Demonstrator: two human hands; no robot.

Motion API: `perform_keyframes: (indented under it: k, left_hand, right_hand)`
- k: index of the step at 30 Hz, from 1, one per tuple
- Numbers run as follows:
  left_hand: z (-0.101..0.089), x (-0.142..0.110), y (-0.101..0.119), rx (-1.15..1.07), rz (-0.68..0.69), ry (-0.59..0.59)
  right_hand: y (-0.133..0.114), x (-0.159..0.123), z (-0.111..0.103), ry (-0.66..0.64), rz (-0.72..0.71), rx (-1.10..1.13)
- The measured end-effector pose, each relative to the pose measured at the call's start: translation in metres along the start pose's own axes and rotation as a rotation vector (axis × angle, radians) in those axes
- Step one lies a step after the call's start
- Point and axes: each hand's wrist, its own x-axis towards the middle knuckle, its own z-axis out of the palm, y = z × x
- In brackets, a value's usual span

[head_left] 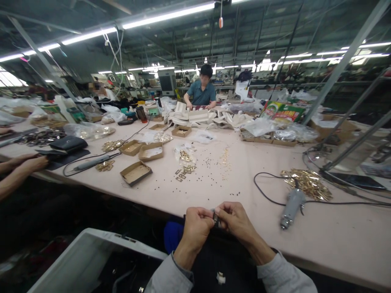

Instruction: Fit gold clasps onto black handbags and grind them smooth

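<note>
At the table's front edge, my left hand (195, 230) and my right hand (238, 224) are closed in pinches, fingertips almost meeting. Between them is a small dark piece with a shiny metal fitting (215, 218), mostly covered by the fingers; its exact kind cannot be made out. Beyond my hands, tiny dark bits (210, 167) are scattered on the pale tabletop (183, 205). Flat rectangular gold metal frames (185, 173) lie in a small pile, and small gold pieces (225, 160) are spread to their right.
A grey electric screwdriver (292, 207) with a black cord lies right, beside a gold metal heap (307, 185). Cardboard trays (136, 173) stand left of centre. A white bin (91, 244) is below left. A co-worker's hands (33, 163) are at far left; another person (201, 91) sits opposite.
</note>
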Motion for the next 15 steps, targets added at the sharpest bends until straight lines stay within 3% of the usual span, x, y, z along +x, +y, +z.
perform_keyframes:
  k: [6,11,15]
  left_hand:
    - [0.001,-0.005,-0.006,0.033,0.047,0.066]
    - [-0.01,-0.013,-0.016,0.058,0.087,0.163]
    - [-0.028,-0.03,-0.01,0.135,0.119,0.227]
  right_hand:
    - [-0.009,-0.003,-0.001,-0.03,-0.037,-0.167]
    - [-0.055,0.023,-0.013,-0.3,-0.01,-0.353]
    - [-0.09,0.085,-0.009,-0.122,-0.199,-0.721]
